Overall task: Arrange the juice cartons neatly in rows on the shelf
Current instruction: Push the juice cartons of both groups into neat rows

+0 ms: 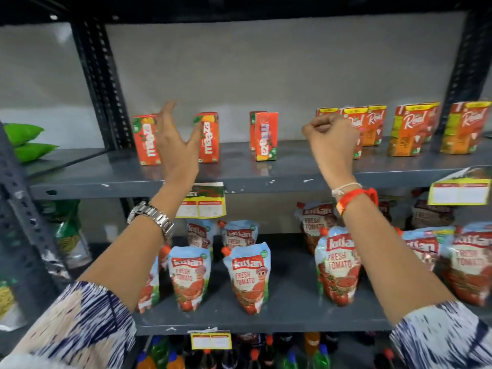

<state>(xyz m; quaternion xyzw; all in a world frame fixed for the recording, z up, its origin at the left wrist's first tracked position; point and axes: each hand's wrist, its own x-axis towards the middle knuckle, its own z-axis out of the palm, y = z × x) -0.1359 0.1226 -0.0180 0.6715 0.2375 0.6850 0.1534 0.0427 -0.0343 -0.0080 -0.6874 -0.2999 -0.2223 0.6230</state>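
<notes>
Three orange Maaza cartons stand apart on the grey shelf [292,166]: one at the left [146,139], one in the middle [210,138], and a pair further right [265,135]. Several Real juice cartons [406,130] stand in loose groups at the shelf's right end. My left hand [175,139] is raised between the two left Maaza cartons, fingers spread, thumb close to the middle one, holding nothing. My right hand [331,137] is curled into a fist in front of the leftmost Real cartons [354,121], partly hiding them; nothing shows inside it.
Kissan tomato sauce pouches [249,278] fill the shelf below. Bottles [255,352] stand on the lowest level. Green packets [24,142] lie on the neighbouring shelf at left. Dark perforated uprights [103,83] frame the bay, and price tags [202,201] hang from the shelf edges.
</notes>
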